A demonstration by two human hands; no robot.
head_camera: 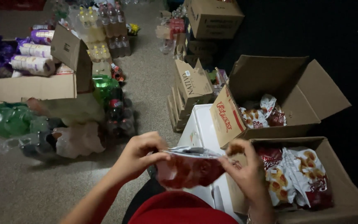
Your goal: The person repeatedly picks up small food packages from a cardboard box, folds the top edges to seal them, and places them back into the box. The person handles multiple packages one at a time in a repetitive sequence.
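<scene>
While both hands pinch it, the snack bag sits mid-frame.
Grip: left hand point(139, 155) and right hand point(245, 168) clamped on snack bag point(189, 168).
Right of grip: open carton point(344, 199) holding like bags.
Beyond it: second carton point(295, 91), same contents.
Left of grip: speckled floor point(21, 186), wrapped bottles point(9, 120).

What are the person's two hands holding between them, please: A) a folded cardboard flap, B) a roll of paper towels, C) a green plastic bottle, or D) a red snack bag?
D: the left hand and right hand each pinch one end of the red snack bag, held above the lap.
</scene>
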